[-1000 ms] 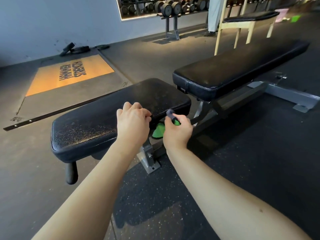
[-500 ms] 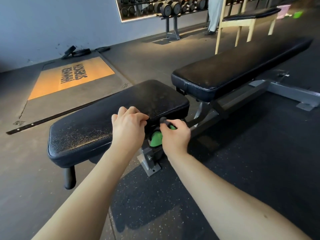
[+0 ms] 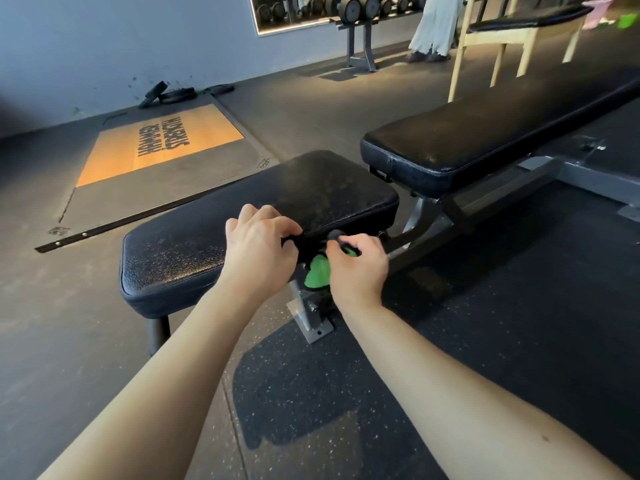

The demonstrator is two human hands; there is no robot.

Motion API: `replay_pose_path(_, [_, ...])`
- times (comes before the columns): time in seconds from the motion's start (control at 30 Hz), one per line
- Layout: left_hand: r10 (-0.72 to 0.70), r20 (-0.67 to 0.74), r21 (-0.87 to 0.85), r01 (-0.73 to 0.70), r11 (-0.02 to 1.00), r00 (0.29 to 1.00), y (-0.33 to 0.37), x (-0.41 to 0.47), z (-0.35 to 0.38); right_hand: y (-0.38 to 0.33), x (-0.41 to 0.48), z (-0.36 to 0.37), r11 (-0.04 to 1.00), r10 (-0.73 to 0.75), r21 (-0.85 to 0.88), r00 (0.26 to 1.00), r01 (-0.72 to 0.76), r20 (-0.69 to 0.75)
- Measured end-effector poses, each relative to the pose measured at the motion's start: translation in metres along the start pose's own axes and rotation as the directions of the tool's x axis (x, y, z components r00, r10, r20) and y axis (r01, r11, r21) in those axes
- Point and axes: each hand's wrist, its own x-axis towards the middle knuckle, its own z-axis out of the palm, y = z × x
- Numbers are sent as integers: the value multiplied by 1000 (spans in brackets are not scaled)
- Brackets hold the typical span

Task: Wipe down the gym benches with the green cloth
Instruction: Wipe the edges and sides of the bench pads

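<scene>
green cloth (image 3: 317, 271) bunched under the near edge of the seat pad (image 3: 207, 251), in the right hand (image 3: 358, 268); fingers curl round cloth and a black knob (image 3: 335, 234). left hand (image 3: 258, 252) just left, fingers curled over the pad's near edge. back pad (image 3: 485, 133) far right

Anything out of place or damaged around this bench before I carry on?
Loose weight plates lie on the floor by the wall, off any rack, with scuffs on the wall above. The seat pad looks speckled and worn. Nothing spilled.
</scene>
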Motion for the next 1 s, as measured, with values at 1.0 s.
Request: replay_pose_path(1.0, [-53, -121, -45, 48, 998, 991, -41, -24, -7, -13, 12, 0, 996, 88, -3, 985, -89, -145])
